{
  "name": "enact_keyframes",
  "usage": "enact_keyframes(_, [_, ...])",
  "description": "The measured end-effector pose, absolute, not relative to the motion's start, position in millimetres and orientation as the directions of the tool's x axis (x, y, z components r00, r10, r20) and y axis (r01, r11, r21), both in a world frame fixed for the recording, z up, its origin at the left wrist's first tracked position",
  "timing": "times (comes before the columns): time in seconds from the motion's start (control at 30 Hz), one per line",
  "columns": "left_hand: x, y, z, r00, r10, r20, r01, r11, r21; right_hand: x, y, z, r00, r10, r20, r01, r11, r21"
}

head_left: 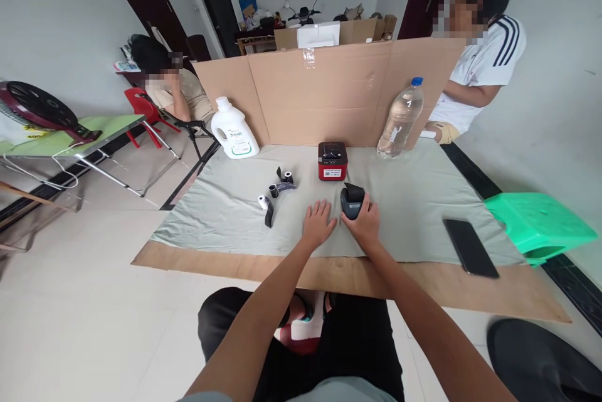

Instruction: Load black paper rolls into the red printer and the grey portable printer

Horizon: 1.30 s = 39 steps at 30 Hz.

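Note:
My right hand [365,221] is closed around the right side of a small black portable printer [351,208], which stands on the grey cloth with a black flap raised at its far end. To its left, my left hand [318,222] lies flat on the cloth, fingers stretched out and holding nothing. Just beyond both hands stands a red and black box-shaped device [332,162] with a white label on its front. Several small rolls lie left of my left hand, among them a white roll with a black strip [266,206] and a dark roll [273,191].
A cardboard screen [324,98] stands along the far edge. Before it are a white jug [235,132] at left and a water bottle [402,120] at right. A phone [470,248] lies at the right. Two people sit beyond the table; a green stool [540,220] stands beside it.

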<state>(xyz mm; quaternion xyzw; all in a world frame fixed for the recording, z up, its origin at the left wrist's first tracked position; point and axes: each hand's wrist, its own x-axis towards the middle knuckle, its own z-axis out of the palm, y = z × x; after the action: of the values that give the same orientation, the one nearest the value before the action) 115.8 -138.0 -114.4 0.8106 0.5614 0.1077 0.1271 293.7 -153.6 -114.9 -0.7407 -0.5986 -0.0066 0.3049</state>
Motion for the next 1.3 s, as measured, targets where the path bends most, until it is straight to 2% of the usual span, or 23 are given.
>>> enact_keyframes(0.3, [111.2, -137.4, -116.5, 0.388, 0.921, 0.041, 0.868, -0.38, 0.319, 289.5, -149.7, -115.7, 0.271, 0.883, 0.383, 0.919, -0.118, -0.377])
enact_keyframes(0.67, [115.4, -138.7, -115.2, 0.359, 0.933, 0.028, 0.907, -0.356, 0.224, 294.2, -147.2, -127.7, 0.179, 0.864, 0.47, 0.927, 0.012, -0.374])
enact_keyframes(1.1, [115.0, -138.4, -119.4, 0.378, 0.926, 0.004, 0.894, -0.366, 0.259, 292.9, -159.5, -124.8, 0.212, 0.884, 0.416, 0.892, -0.002, -0.452])
enact_keyframes(1.3, [113.7, -140.8, -113.9, 0.404, 0.915, 0.012, 0.865, -0.387, 0.32, 269.8, -176.3, -126.3, 0.325, 0.843, 0.428, 0.846, -0.057, -0.53])
